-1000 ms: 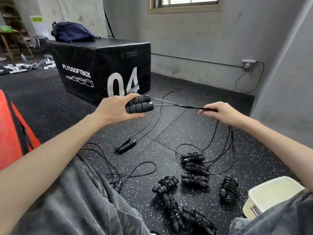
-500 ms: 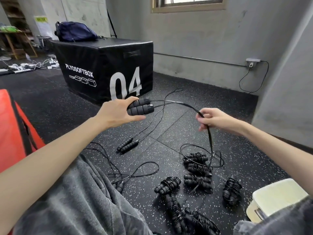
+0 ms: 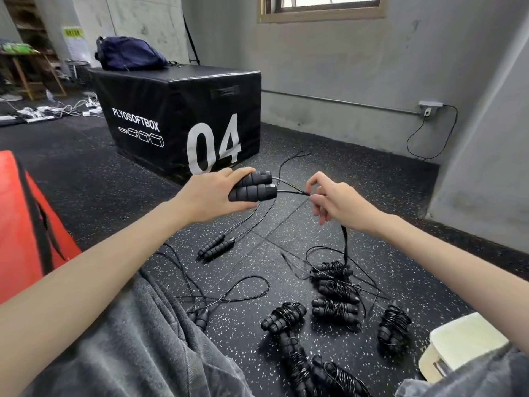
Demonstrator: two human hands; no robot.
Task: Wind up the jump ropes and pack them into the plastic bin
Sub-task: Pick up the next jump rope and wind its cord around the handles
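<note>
On speckled rubber floor (image 3: pixel 120 179): left hand (image 3: pixel 213 193) grips handles (image 3: pixel 253 186); right hand (image 3: pixel 333 200) pinches cord (image 3: pixel 292 191).

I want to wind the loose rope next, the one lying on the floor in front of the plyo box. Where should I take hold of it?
Grip the unwound jump rope by its two foam handles, which lie side by side and touching, so one hand can likely close around both. Come from above, at the ends nearer you; the cords leave the far ends and trail off toward the black plyo box.
</note>
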